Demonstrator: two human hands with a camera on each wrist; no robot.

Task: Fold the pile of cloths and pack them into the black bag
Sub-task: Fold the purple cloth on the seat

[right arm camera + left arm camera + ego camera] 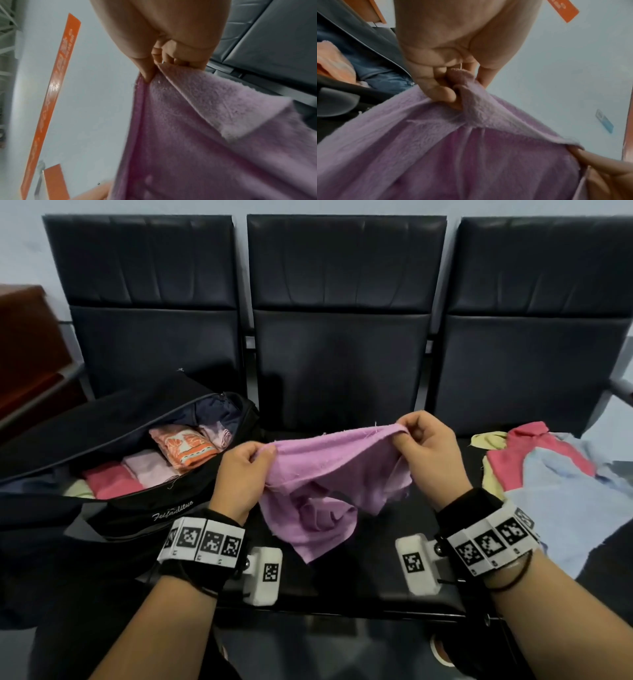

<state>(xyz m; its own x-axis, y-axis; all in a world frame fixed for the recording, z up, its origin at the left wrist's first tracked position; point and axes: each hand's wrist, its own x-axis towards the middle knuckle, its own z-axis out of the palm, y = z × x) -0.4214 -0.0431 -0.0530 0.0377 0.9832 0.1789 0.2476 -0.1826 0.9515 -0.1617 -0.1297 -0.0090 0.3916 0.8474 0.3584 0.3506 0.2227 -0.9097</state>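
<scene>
the left hand (239,474) and right hand (428,446) each pinch a top corner of the purple cloth (329,474), hung over the middle seat (339,392), black bag (137,508) at nine o'clock; unfolding step, so next likely needs spreading it flat.

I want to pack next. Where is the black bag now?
In the head view the black bag lies open on the left seat, beside the left hand, with folded cloths inside.

Black seats (342,354), brown cabinet (27,344)
</scene>
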